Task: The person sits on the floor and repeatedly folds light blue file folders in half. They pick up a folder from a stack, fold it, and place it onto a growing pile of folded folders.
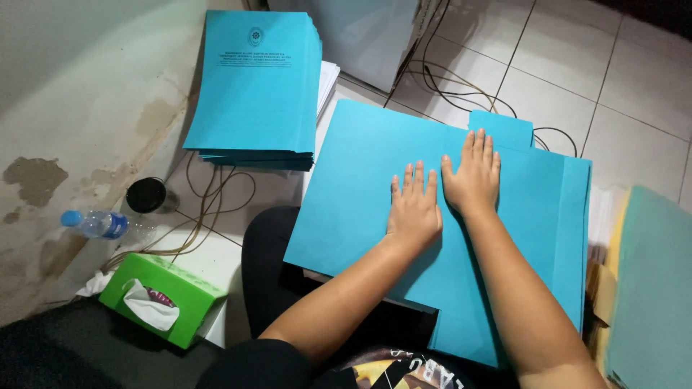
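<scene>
Blue card sheet (360, 180), smooth, matte, tabbed edge, left hand (414, 209) and right hand (472, 180) pressed flat, grip released

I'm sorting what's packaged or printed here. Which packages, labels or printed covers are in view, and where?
Green cardboard tissue box: lower left, white tissue poking out.
Clear plastic water bottle: left, lying down, blue cap and label.
Stack of blue printed booklets: top centre-left, dark emblem and text lines.

I see a stack of blue printed covers (256, 83) far left, a green tissue box (160, 299) near left, a plastic water bottle (97, 223) beside a dark round lid (146, 195), and cables (461, 86) trailing across white floor tiles (620, 79).
</scene>
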